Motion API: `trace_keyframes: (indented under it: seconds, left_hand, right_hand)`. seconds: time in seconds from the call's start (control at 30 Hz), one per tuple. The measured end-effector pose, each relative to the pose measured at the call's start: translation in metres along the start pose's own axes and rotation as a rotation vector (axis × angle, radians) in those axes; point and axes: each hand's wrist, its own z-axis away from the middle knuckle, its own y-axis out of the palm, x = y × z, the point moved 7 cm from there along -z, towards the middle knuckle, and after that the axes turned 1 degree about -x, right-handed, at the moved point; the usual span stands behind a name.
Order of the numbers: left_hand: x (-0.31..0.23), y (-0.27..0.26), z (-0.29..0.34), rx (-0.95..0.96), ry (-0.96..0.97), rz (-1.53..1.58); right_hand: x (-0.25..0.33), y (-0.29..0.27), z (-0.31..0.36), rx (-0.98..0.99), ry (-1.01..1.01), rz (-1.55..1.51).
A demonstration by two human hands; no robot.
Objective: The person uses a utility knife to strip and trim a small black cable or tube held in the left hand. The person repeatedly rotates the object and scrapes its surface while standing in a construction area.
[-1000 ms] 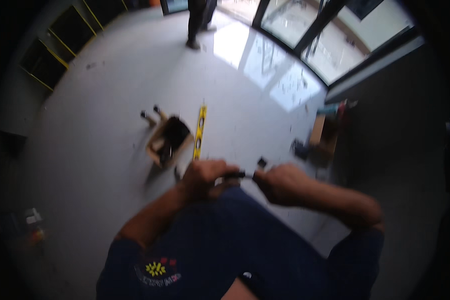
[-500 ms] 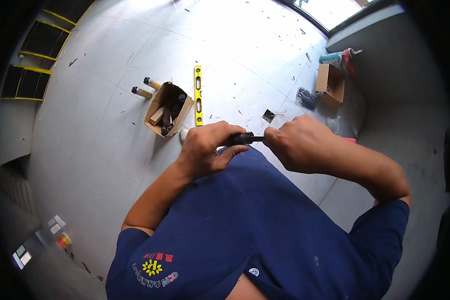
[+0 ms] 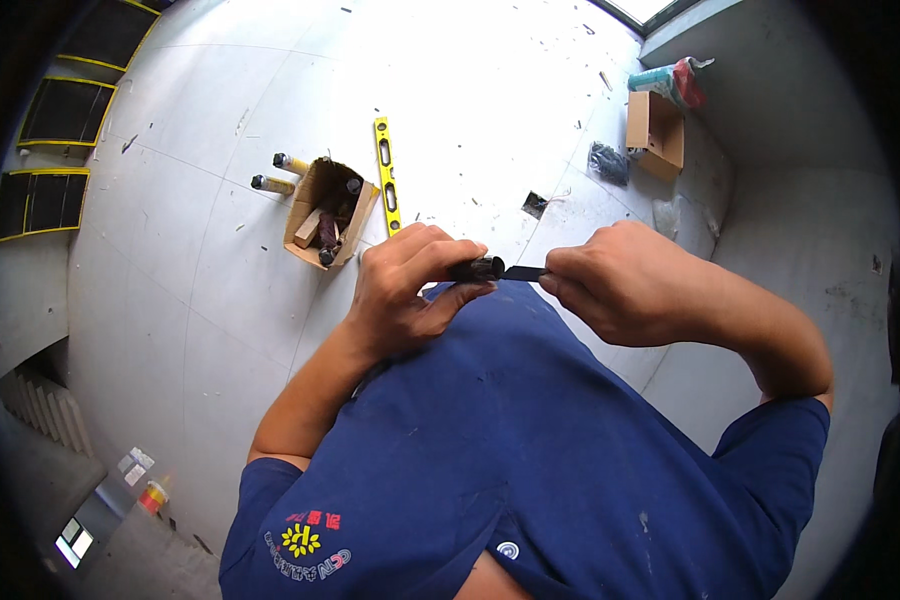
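Observation:
My left hand (image 3: 410,285) pinches a short black tube (image 3: 477,269) between thumb and fingers, its round end turned toward the right. Closed in a fist, my right hand (image 3: 625,283) grips a narrow dark flat blade (image 3: 523,273); its handle is hidden in the fingers. The blade's tip lies right by the lower rim of the tube's end, and I cannot tell whether they touch. Both hands are held in front of my blue shirt (image 3: 530,400), above the floor.
On the pale tiled floor (image 3: 240,300) stands an open cardboard box (image 3: 300,215) with mixed items, beside two yellow-and-black canisters (image 3: 275,184). A yellow spirit level (image 3: 386,175) lies nearby. A second carton (image 3: 655,135) and a dark bag (image 3: 608,163) sit by the right wall.
The blade has drawn back a little from the tube's end, and the tube's round end now faces me more. My view has shifted slightly.

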Motion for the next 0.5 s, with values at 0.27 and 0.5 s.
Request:
trace_keyframes:
  seconds: [0.27, 0.5]
  left_hand:
    - [-0.010, 0.000, -0.006, -0.047, 0.156, -0.095]
    - [-0.007, 0.012, 0.002, 0.026, 0.057, -0.094]
  right_hand:
    - [-0.003, 0.006, -0.006, 0.078, 0.023, -0.088]
    - [0.001, 0.020, -0.004, 0.036, 0.026, 0.224]
